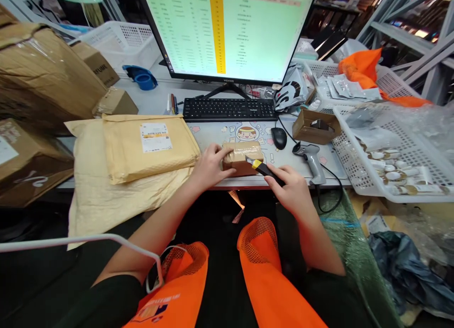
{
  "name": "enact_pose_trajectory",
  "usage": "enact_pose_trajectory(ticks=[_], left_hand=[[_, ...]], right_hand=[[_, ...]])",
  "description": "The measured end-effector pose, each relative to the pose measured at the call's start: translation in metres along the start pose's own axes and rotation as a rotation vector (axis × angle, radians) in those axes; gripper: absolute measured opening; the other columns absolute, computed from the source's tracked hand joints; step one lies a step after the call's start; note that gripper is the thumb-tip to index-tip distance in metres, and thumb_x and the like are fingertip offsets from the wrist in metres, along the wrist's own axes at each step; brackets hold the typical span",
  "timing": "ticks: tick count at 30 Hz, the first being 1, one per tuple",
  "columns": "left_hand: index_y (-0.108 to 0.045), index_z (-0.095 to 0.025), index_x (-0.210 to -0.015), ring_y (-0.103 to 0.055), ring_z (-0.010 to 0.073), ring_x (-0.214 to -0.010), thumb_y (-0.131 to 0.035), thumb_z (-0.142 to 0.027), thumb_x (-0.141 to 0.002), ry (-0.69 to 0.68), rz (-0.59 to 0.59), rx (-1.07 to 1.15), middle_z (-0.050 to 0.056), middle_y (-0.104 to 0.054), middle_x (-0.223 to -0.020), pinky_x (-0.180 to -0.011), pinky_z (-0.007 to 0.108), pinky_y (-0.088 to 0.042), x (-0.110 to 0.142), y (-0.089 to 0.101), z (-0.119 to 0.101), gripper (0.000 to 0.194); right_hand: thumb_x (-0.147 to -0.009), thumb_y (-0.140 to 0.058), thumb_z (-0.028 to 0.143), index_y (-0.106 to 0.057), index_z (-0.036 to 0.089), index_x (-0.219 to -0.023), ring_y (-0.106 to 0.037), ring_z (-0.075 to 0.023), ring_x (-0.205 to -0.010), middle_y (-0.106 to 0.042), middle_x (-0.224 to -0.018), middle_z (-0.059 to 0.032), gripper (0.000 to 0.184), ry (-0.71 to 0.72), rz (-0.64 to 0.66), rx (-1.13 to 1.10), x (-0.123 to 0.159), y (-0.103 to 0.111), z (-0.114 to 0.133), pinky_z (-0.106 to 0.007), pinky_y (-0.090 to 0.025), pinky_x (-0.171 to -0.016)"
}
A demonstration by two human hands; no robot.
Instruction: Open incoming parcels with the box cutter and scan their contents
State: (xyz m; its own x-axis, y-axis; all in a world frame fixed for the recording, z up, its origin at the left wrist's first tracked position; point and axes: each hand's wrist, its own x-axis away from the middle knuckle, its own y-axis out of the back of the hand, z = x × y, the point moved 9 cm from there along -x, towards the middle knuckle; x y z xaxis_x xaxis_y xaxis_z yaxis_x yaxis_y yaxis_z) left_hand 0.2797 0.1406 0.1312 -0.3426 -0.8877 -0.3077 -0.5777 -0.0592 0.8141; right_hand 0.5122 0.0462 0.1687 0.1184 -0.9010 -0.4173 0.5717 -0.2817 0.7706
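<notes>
Desk (149, 101): cutter (263, 169), box (241, 161), "FUME" carton (96, 65)

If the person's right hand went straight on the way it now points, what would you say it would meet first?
Most likely the small cardboard box, gripped by the left hand: the cutter in the right hand points at it. Whether the blade already touches is unclear.

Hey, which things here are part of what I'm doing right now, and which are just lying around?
In use:
small cardboard box, gripped by the left hand
box cutter, blade out, in the right hand

Lying around, not in the hands:
keyboard
mouse
handheld scanner
labelled padded envelope
</notes>
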Motion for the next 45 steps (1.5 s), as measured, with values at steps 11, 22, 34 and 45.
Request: enact_pose_trajectory(ticks=[11, 22, 34, 45], left_hand=[[-0.036, -0.023, -0.155, -0.055, 0.0344, -0.133, -0.092, -0.046, -0.076, -0.274, -0.218, 0.379, 0.016, -0.053, -0.142, -0.115, 0.05, -0.047, 0.018, -0.035, -0.013, 0.099], [-0.049, -0.021, -0.153, -0.055, 0.0364, -0.138, -0.096, -0.054, -0.064, 0.368, -0.219, 1.04, 0.016, -0.057, -0.149, -0.118, 0.049, -0.046, 0.022, -0.044, 0.037, 0.106], [-0.059, -0.009, -0.139, -0.073, 0.0298, -0.08, -0.038, -0.048, -0.104, 0.829, 0.198, 2.181, 0.029, -0.07, -0.119, -0.061, 0.04, -0.063, 0.04, -0.047, 0.001, 0.057], [-0.055, -0.023, -0.148, -0.075, 0.03, -0.072, -0.055, -0.052, -0.1, 0.565, 0.727, 1.756, 0.016, -0.077, -0.111, -0.06, 0.042, -0.063, 0.064, -0.076, -0.039, 0.057]], right_hand=[[-0.102, -0.063, 0.044, -0.073, 0.027, -0.137, -0.07, -0.0247, -0.088, -0.073, -0.101, -0.0088, 0.04, 0.024, 0.298, 0.254, -0.021, -0.002, 0.014, -0.034, -0.053, -0.08], [-0.099, -0.06, 0.051, -0.078, 0.023, -0.128, -0.072, -0.0292, -0.11, -0.077, -0.119, -0.0107, 0.044, -0.144, 0.061, -0.027, -0.021, 0.022, -0.053, -0.042, -0.055, -0.1], [-0.094, -0.057, 0.039, -0.071, 0.01, -0.134, -0.06, -0.0417, -0.126, -0.068, -0.129, -0.0247, 0.052, -0.37, 0.006, 0.199, -0.037, -0.046, -0.114, -0.061, -0.044, -0.11], [-0.06, -0.083, 0.083, -0.06, 0.021, -0.14, -0.064, -0.0398, -0.127, -0.07, -0.134, -0.0135, 0.104, -0.097, 0.469, -1.078, -0.046, -0.09, 0.037, -0.056, -0.055, -0.106]])
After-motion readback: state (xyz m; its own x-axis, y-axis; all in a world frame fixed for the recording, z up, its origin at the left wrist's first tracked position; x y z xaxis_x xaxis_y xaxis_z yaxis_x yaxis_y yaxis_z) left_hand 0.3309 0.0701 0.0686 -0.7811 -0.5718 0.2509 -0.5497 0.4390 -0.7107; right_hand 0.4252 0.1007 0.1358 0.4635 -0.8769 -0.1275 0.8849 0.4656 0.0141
